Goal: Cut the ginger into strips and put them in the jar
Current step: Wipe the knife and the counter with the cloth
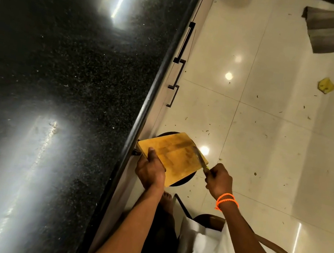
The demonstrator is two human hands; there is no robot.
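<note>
Below, a dark round bin (183,181) is mostly hidden by the cutting board (169,156); left grip (150,170) clasps its edge; right grip (218,180) curls round the knife (199,156). Black speckled table (57,84) glares; tiled floor (270,144) is littered.

Wooden board (175,154) matt & scuffed, counter (61,63) glossy speckled stone, floor (273,123) glossy tile.

This is a home kitchen. A long black speckled stone counter (61,63) runs along one side, with pale cabinet fronts and black bar handles (179,70) just beneath its edge. Beside the counter lies a glossy cream tiled floor (272,133), littered with vegetable scraps, and a wooden chopping board (176,157).
</note>
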